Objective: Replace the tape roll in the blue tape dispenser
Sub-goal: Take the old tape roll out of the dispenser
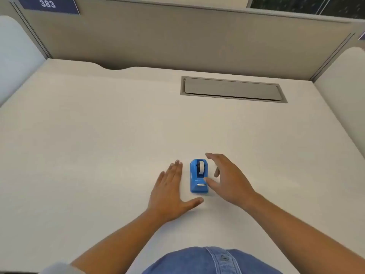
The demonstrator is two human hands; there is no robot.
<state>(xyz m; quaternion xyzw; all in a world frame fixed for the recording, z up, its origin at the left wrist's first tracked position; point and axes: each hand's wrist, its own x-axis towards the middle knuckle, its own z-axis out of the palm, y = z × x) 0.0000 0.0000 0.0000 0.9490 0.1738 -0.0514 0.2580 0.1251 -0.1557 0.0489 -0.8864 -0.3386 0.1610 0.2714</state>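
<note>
You are flanking blue tape dispenser (pixel 199 176) between spread fingers of left hand (pixel 171 190) and right hand (pixel 227 179), gripping nothing; tape roll (pixel 201 167) sitting inside, swap not started.

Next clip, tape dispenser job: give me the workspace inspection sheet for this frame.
Surface: pale desk, with a closed grey hatch set into it.
Job's things: blue tape dispenser upright on the desk, white tape roll seated in it; no spare roll seen.
Clutter: nothing seen.
Grippers: left hand flat and open beside the dispenser; right hand open, fingers curved by its other side, thumb at the dispenser's front; neither grips it.
Cables: nothing seen.
Surroundings: grey partition with sign 383; denim shirt at bottom.
</note>
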